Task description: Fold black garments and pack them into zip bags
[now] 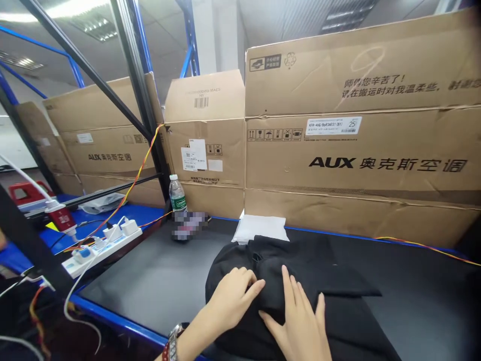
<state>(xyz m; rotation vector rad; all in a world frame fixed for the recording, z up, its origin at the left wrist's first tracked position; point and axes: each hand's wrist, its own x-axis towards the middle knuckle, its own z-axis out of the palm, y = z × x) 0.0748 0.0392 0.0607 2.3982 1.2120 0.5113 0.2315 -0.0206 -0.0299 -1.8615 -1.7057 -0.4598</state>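
A black garment (349,281) lies spread and partly rumpled on the dark tabletop (150,281). My left hand (235,296) rests on its left part, with the fingers curled together and the thumb stretched out to the right; whether cloth is pinched under the fingers is hidden. To the right, my right hand (300,321) lies flat on the same cloth with fingers spread. A folded white sheet or packet (263,227) sits just behind the garment's far edge.
Large cardboard panels (361,140) stand along the table's back. A water bottle (177,194) and a pixelated object (189,225) are at the back left. On the left, a white power strip (101,250) with plugs and cables lies beside a black metal post (141,90).
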